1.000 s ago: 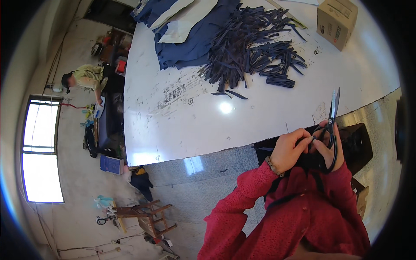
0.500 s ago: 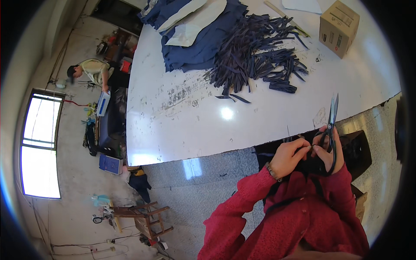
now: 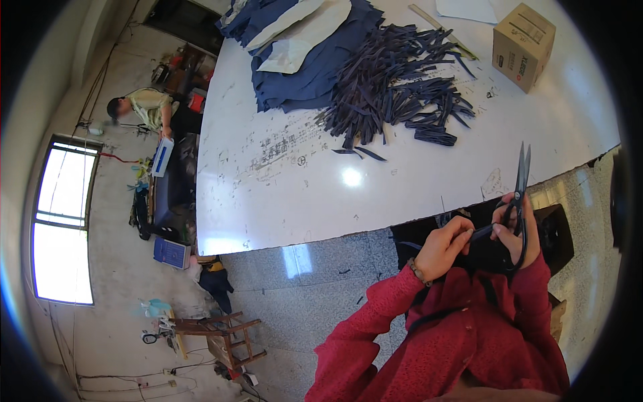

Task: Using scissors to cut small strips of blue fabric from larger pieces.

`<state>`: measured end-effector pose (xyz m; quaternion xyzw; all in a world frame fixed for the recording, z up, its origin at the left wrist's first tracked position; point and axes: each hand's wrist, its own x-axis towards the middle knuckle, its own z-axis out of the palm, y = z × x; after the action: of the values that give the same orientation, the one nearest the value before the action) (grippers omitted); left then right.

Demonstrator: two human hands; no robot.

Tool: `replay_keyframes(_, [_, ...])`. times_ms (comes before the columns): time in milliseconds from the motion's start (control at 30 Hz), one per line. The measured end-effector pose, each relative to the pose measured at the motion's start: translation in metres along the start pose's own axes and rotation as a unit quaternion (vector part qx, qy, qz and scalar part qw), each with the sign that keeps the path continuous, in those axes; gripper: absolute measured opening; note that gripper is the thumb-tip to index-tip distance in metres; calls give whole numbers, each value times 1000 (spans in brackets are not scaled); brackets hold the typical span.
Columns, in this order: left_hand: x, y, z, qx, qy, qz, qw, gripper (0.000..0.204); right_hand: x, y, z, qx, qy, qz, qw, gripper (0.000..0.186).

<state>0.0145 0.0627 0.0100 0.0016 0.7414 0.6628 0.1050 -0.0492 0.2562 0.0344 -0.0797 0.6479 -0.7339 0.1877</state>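
Note:
At the table's front edge, my left hand [image 3: 442, 246] pinches one end of a short dark strip [image 3: 483, 232]. My right hand [image 3: 521, 233] grips the black-handled scissors [image 3: 520, 174], blades pointing up and slightly parted, and also holds the strip's other end between thumb and finger. On the white table [image 3: 295, 201] beyond my hands lies a tangled heap of dark cut strips [image 3: 375, 80]. Left of it, stacked navy fabric [image 3: 288, 87] carries pale pattern pieces [image 3: 284, 52].
A cardboard box [image 3: 522, 47] and a long thin rule [image 3: 425, 17] lie at the back right. Below the edge sits a dark container [image 3: 556, 241]. A co-worker [image 3: 147, 107] at the far left holds a white-and-blue package [image 3: 161, 157]. A wooden stool [image 3: 231, 338] stands lower left.
My hands have drawn apart, leaving the strip stretched between them, and the scissor blades have parted slightly more. The co-worker has shifted the white-and-blue package.

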Motion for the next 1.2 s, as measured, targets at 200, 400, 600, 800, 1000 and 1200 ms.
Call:
replay_keyframes(200, [2,3,-2,8,-93,-45,995,18,-4,-5,-3,1,-16,20,1000,47])
replay_keyframes(400, [3,-6,12,43,-32,123,991,18,-5,-5,1,-110,-66,17,992,46])
replay_keyframes(600, [3,3,15,75,1,85,993,13,-4,-1,6,-101,-40,7,994,45])
replay_keyframes(800, [1,-6,23,139,47,103,984,12,-3,8,8,-59,-5,-10,998,46])
replay_keyframes(1000, [1,-9,35,270,107,99,952,13,-3,15,0,-41,22,-3,999,48])
replay_keyframes(1200, [-3,-11,45,304,145,104,936,10,-6,20,-3,-27,49,-7,998,50])
